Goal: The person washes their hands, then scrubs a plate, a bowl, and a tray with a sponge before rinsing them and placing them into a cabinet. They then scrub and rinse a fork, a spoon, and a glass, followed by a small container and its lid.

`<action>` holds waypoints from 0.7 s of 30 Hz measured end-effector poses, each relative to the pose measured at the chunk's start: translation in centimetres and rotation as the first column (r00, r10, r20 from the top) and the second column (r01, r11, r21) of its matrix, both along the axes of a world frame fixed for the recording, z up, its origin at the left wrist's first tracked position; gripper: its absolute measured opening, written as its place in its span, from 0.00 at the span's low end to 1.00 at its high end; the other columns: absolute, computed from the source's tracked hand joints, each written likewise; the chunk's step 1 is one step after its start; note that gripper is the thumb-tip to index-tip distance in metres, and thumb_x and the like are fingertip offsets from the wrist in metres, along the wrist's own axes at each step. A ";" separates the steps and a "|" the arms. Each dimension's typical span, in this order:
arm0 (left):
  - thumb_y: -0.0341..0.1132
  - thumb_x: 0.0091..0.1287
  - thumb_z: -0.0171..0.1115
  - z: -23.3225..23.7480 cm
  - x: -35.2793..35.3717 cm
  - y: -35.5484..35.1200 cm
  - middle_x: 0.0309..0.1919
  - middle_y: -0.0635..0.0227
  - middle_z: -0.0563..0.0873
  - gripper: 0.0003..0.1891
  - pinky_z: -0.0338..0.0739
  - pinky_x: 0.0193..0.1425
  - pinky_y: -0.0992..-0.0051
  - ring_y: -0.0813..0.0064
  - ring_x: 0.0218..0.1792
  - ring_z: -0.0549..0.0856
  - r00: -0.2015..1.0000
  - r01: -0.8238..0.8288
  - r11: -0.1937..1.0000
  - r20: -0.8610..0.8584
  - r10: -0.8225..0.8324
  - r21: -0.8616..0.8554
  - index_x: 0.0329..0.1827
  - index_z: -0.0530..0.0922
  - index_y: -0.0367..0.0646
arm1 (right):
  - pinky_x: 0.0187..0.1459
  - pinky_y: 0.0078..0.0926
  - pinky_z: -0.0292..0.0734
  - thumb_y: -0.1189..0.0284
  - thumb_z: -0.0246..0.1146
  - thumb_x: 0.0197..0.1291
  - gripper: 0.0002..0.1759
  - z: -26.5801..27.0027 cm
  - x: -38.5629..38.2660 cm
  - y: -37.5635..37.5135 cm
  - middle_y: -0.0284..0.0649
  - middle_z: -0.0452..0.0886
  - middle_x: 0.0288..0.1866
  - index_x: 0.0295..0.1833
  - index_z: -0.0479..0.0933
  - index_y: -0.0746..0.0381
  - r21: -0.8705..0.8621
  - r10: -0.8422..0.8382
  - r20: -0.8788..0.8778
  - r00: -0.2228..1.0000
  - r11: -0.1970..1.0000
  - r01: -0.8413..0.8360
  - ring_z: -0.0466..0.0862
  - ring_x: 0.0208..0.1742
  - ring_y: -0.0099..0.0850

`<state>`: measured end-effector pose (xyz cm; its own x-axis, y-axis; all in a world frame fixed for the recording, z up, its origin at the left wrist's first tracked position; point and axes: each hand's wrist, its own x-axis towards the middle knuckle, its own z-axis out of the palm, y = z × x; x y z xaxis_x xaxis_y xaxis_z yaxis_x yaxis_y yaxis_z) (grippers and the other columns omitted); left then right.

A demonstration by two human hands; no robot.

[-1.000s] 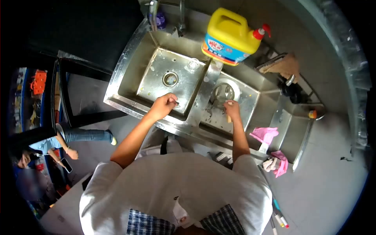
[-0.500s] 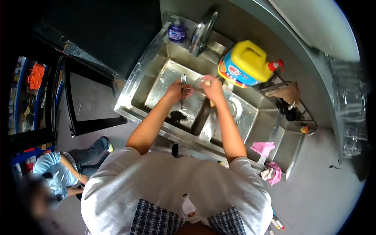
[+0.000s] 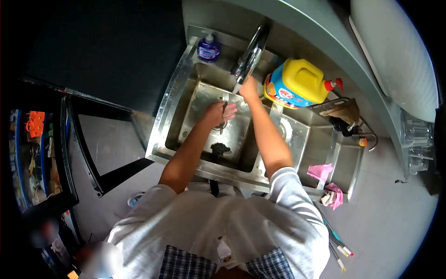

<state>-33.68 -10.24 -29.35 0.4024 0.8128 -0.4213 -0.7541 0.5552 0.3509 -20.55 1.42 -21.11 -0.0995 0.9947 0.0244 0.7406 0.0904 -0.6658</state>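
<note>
Over the left basin of the metal sink [image 3: 171, 135], my left hand [image 3: 218, 115] holds a fork [image 3: 226, 98] with its tines pointing toward the faucet. My right hand [image 3: 249, 89] is up at the chrome faucet [image 3: 253, 53], close under its spout; its fingers are mostly hidden there. A dark wet clump [image 3: 220, 149] lies on the basin floor. Beside my right hand stands a large yellow and blue jug [image 3: 297, 83] with a red pump.
A purple soap bottle [image 3: 208, 49] stands at the sink's back left. Pink cloths [image 3: 319, 172] hang at the right front edge. A wire rack with a brown cloth [image 3: 344, 111] is at the right. Glasses [image 3: 415, 132] sit far right. Blurred people appear at lower left.
My right hand has moved up from the basin to the faucet. The yellow item that was by it no longer shows. The seated person at left has mostly left the view.
</note>
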 end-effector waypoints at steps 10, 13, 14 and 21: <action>0.42 0.70 0.50 -0.2 1.0 -1.0 0.41 0.59 0.84 0.14 0.82 0.38 0.66 0.67 0.37 0.85 0.947 -0.019 0.993 -0.320 -0.019 -0.114 0.40 0.74 0.38 | 0.29 0.24 0.75 0.77 0.61 0.53 0.13 -5.4 4.1 -7.0 0.41 0.80 0.32 0.46 0.75 0.64 -0.307 -0.254 -0.633 0.731 0.950 0.063 0.81 0.26 0.26; 0.45 0.69 0.51 -0.2 1.5 -2.0 0.35 0.60 0.84 0.16 0.79 0.26 0.72 0.71 0.28 0.83 0.915 -0.010 0.991 -0.401 -0.043 -0.130 0.33 0.74 0.40 | 0.29 0.24 0.75 0.75 0.62 0.53 0.12 -5.6 5.2 -7.2 0.39 0.80 0.28 0.45 0.76 0.63 -0.215 -0.160 -0.539 0.827 0.975 0.049 0.80 0.24 0.26; 0.40 0.70 0.50 -0.1 1.5 -2.1 0.33 0.60 0.84 0.11 0.72 0.18 0.76 0.74 0.22 0.81 0.913 0.035 0.993 -0.401 -0.077 -0.110 0.38 0.73 0.40 | 0.29 0.25 0.75 0.72 0.64 0.52 0.13 -5.5 5.2 -6.7 0.39 0.80 0.25 0.44 0.77 0.62 -0.158 -0.121 -0.523 0.844 0.986 0.043 0.80 0.24 0.25; 0.32 0.67 0.54 2.1 2.3 -4.2 0.30 0.59 0.84 0.13 0.65 0.14 0.78 0.80 0.12 0.69 0.910 -0.018 0.999 -0.413 0.035 0.045 0.53 0.69 0.46 | 0.28 0.23 0.73 0.71 0.66 0.53 0.14 -1.8 3.0 -3.0 0.37 0.80 0.27 0.46 0.76 0.61 -0.195 -0.097 -0.545 0.833 0.981 -0.013 0.80 0.23 0.24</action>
<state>-31.40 -14.45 -27.26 0.1768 0.8400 -0.5130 -0.5509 0.5164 0.6556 -17.58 -1.59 -22.87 -0.0819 0.9895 -0.1194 0.2472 -0.0959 -0.9642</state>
